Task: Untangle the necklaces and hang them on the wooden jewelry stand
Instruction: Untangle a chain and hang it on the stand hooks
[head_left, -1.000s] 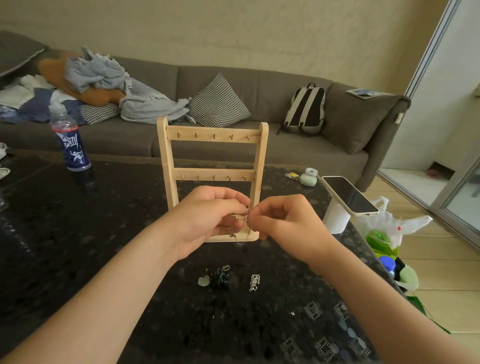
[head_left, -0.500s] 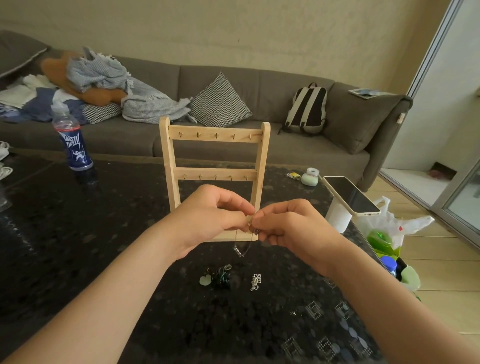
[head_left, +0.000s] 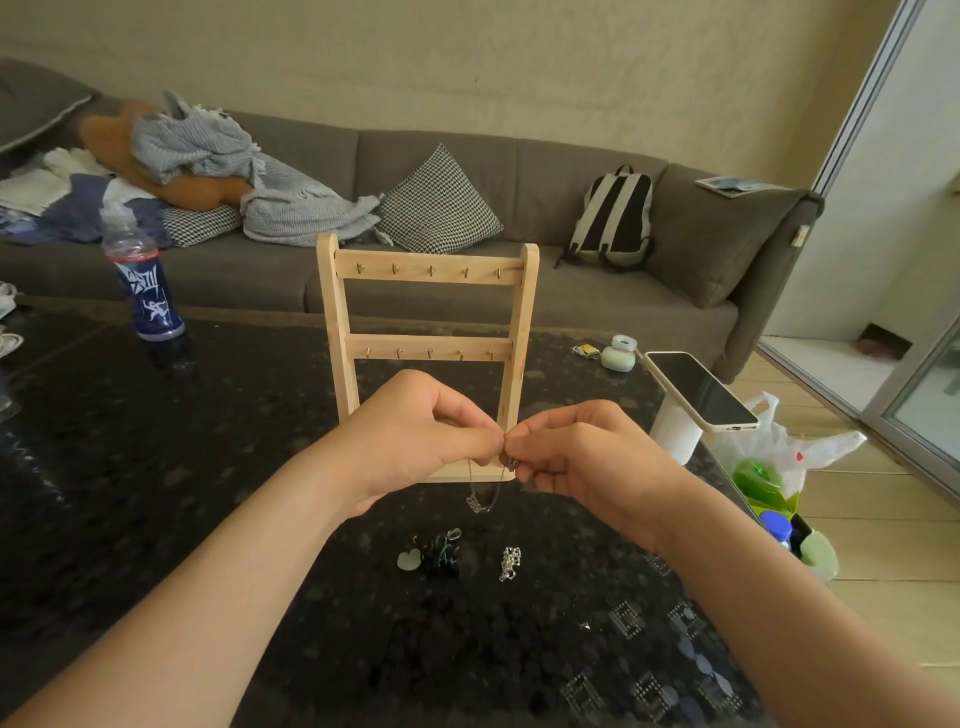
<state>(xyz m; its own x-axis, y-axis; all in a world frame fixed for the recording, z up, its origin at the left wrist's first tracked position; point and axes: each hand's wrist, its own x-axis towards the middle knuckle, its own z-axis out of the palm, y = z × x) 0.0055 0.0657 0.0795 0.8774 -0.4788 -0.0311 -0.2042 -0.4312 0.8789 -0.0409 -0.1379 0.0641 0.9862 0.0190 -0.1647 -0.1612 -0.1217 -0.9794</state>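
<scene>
- Head view: the left hand (head_left: 415, 447) and right hand (head_left: 582, 457) meet fingertip to fingertip, each pinching one end of a thin silver necklace (head_left: 483, 501); its loop sags just below the grip
- Judged step: freeing this chain or working its clasp; the pale wooden jewelry stand (head_left: 426, 270), just behind the grip, carries nothing yet
- The next move calls for raising the fine links to one of the small brass-coloured hooks (head_left: 430, 353) above the grip without re-knotting them
- Below the grip, on the speckled black table (head_left: 156, 467), lie a dark green cord tangle (head_left: 439, 553) and a bunched silver chain (head_left: 510, 562)
</scene>
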